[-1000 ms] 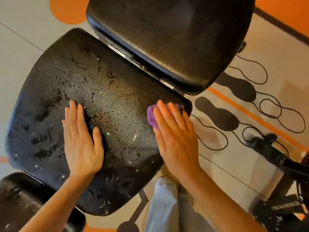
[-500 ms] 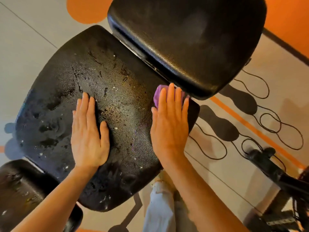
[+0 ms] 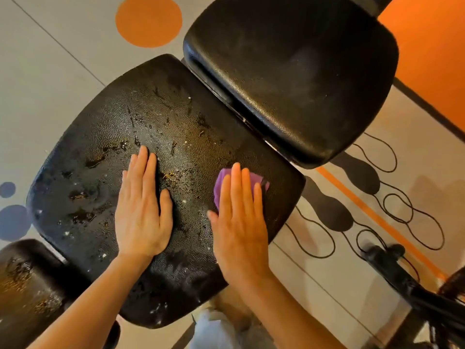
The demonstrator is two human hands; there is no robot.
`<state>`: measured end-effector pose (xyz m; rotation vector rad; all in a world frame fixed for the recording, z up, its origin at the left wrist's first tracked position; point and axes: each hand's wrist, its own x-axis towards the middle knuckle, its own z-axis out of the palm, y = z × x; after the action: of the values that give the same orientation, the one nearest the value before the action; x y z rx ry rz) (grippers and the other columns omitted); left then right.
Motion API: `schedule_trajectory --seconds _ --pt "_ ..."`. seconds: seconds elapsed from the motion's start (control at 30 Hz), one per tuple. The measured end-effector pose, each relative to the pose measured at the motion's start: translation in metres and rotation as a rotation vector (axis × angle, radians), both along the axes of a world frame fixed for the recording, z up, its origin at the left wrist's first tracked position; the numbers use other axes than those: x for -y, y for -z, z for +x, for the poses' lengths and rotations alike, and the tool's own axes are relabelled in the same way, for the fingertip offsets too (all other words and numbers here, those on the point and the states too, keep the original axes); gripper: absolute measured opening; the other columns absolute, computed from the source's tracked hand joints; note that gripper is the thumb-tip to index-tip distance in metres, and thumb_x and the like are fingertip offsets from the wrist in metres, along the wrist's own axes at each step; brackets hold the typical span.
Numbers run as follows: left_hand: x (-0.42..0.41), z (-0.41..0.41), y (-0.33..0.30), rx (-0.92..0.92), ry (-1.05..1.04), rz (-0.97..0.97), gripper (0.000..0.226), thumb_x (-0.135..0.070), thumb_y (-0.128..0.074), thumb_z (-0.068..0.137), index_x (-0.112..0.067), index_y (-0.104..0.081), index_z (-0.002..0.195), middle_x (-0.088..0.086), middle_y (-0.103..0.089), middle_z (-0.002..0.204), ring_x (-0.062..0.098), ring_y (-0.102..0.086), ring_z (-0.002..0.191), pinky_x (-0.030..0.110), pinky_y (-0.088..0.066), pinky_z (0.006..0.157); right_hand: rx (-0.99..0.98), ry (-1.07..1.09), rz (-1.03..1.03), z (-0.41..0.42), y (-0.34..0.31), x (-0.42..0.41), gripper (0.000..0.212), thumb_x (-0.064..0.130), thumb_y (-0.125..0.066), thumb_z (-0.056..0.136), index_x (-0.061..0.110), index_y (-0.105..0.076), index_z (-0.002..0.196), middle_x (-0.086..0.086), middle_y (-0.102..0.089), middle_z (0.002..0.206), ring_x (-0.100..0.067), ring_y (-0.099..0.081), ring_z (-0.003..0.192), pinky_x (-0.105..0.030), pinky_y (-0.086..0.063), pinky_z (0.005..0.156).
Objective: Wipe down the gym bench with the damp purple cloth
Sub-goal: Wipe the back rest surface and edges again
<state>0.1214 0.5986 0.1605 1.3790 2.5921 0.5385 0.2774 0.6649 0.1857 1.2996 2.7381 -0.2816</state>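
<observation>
The black gym bench seat pad fills the middle, wet and speckled with dirt and white crumbs. Its back pad rises at the upper right. My right hand lies flat with straight fingers, pressing the purple cloth onto the seat's right part; most of the cloth is hidden under the fingers. My left hand rests flat on the middle of the seat, fingers straight, holding nothing.
Another dirty black pad sits at the lower left. A black machine frame stands at the lower right. The floor is beige with orange and blue dots, an orange stripe and black footprint markings. My trouser leg shows below the seat.
My right hand has slid the cloth back from the gap under the back pad toward the seat's near right part. The left hand has stayed flat in place. The view has tilted.
</observation>
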Motion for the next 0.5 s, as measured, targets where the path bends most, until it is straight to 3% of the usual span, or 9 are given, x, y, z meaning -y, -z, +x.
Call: schedule_trajectory --seconds 0.1,0.23,0.3,0.43,0.5 --pt "0.001 0.000 -0.001 0.007 -0.001 0.014 0.060 -0.025 -0.035 0.098 -0.006 -0.022 0.154 0.008 -0.014 0.164 0.023 -0.011 0.153 0.029 -0.002 0.124 0.026 -0.144 0.004 0.020 0.005 0.006 0.071 0.042 -0.041 0.095 0.003 -0.021 0.150 -0.018 -0.017 0.158 -0.032 -0.014 0.147 -0.046 -0.015 0.119" --pt "0.000 -0.001 -0.002 -0.011 -0.006 -0.001 0.059 -0.027 -0.033 0.099 -0.006 -0.022 0.154 0.007 -0.014 0.164 0.022 -0.010 0.153 0.031 -0.002 0.125 0.015 0.232 0.071 -0.025 0.008 -0.077 0.066 0.044 -0.023 0.099 0.004 -0.020 0.150 -0.018 -0.020 0.157 -0.033 -0.019 0.146 -0.047 -0.019 0.119" --pt "0.002 0.000 -0.002 -0.006 0.006 -0.008 0.059 -0.026 -0.033 0.100 -0.006 -0.021 0.154 0.008 -0.013 0.164 0.022 -0.009 0.153 0.033 -0.004 0.125 -0.022 0.270 0.064 -0.035 0.010 -0.067 0.063 0.041 -0.023 0.099 0.005 -0.018 0.151 -0.015 -0.019 0.159 -0.029 -0.017 0.147 -0.045 -0.018 0.120" --pt "0.001 -0.001 -0.002 0.022 -0.003 0.010 0.060 -0.025 -0.035 0.099 -0.007 -0.020 0.154 0.007 -0.012 0.165 0.022 -0.010 0.153 0.036 -0.007 0.125 -0.012 -0.077 0.004 -0.009 0.000 0.014 0.065 0.036 -0.036 0.096 0.007 -0.019 0.152 -0.011 -0.018 0.159 -0.027 -0.014 0.148 -0.043 -0.016 0.119" --pt "0.003 -0.001 -0.003 0.041 0.000 0.004 0.060 -0.025 -0.036 0.099 -0.007 -0.020 0.154 0.007 -0.012 0.165 0.022 -0.009 0.153 0.036 -0.007 0.125 -0.017 -0.145 0.006 -0.002 0.006 0.000 0.062 0.035 -0.040 0.097 0.007 -0.024 0.150 -0.011 -0.023 0.158 -0.027 -0.020 0.147 -0.042 -0.020 0.119"
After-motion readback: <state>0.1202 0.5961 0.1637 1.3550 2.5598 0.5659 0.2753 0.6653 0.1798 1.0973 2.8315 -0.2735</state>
